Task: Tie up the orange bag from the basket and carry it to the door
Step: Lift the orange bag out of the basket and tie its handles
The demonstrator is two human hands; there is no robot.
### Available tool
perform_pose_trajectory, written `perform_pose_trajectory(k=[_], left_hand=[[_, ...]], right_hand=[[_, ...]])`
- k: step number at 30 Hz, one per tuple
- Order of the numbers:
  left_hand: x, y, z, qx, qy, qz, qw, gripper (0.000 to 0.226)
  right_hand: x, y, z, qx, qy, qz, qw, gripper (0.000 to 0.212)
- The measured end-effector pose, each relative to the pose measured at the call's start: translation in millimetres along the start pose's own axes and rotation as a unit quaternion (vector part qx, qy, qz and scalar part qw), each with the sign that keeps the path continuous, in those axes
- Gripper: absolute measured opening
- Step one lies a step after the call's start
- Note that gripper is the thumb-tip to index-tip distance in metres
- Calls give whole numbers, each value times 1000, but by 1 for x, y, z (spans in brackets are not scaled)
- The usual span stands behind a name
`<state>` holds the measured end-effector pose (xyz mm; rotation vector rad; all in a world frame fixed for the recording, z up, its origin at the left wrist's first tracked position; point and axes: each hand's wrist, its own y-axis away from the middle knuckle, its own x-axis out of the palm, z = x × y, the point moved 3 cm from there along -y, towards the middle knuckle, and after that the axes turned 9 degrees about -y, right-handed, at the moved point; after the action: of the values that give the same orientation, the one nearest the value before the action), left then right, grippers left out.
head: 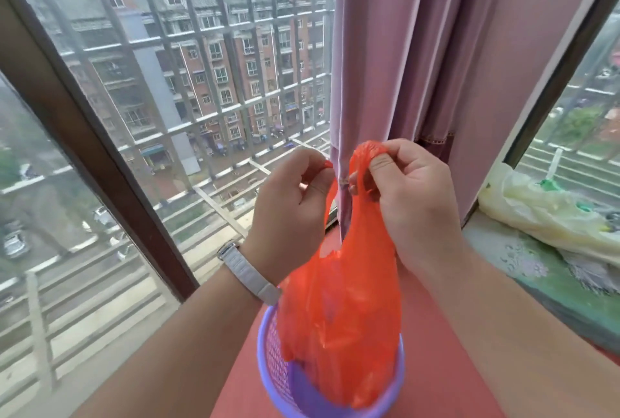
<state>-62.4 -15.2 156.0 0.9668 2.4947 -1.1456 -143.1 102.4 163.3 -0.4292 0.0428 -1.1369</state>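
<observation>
An orange plastic bag (pixel 345 310) hangs stretched upward, with its lower end still inside a small purple mesh basket (pixel 281 370) at the bottom centre. My left hand (pixel 292 206) pinches one orange handle end at the upper left of the bag. At the bag's top right, my right hand (pixel 409 189) grips the other handle, which bunches over its fingers. Both hands are raised above the basket, close together. A grey watch strap sits on my left wrist.
The basket stands on a red surface (pixel 446 350) beside a large barred window (pixel 167 82). A pink curtain (pixel 419 65) hangs just behind the hands. A pale yellow plastic bag (pixel 543 213) lies on the patterned sill at the right.
</observation>
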Motion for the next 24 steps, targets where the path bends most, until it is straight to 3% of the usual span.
perform_pose_trajectory(k=[5, 9, 24], left_hand=[[-33, -36, -38, 3, 27, -73, 997, 8], [-59, -58, -69, -32, 73, -69, 994, 9], [-184, -155, -229, -192, 88, 5, 977, 9]], right_hand=[[23, -23, 51, -49, -5, 15, 999, 24], [41, -33, 90, -62, -22, 27, 997, 23], [92, -75, 294, 102, 40, 57, 992, 20]])
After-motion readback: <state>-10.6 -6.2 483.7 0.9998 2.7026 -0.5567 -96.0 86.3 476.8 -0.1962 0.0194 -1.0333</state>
